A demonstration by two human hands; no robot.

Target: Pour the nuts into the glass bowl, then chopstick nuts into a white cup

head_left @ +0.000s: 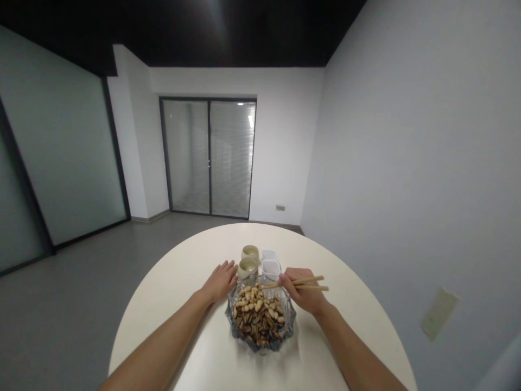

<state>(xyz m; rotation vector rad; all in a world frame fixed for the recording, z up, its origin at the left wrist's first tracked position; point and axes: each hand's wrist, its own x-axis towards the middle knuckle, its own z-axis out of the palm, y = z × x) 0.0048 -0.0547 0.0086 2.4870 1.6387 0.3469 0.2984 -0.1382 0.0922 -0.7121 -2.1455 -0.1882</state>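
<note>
My right hand is closed around a pair of chopsticks, whose tips reach over the far part of a glass bowl. Peanuts in shells and darker striped seeds or nuts fill the bowl. I cannot make out clearly whether the tips pinch anything. Left of the bowl, my left hand lies flat with its fingers stretched out, close to the nearer of two greenish cups. The other greenish cup stands just behind it.
Two small white containers stand one behind the other, right of the cups. Everything rests on a round cream table. A white wall runs along the right, and glass doors stand at the far end.
</note>
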